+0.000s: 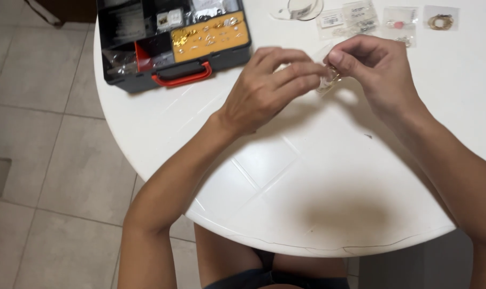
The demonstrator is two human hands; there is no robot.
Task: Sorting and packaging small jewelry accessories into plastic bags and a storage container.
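My left hand [269,85] and my right hand [374,72] meet above the round white table [307,182]. Between their fingertips is a small clear plastic bag [328,80] with small metal pieces inside. Both hands pinch the bag, the left from the left side, the right from above and the right. The bag's contents are too small to make out.
A dark organizer case [173,40] with a red handle and compartments of small gold parts stands open at the table's far left. Several small clear bags [392,21] lie along the far edge, next to a clear round container [301,8]. Tiled floor [50,150] lies to the left.
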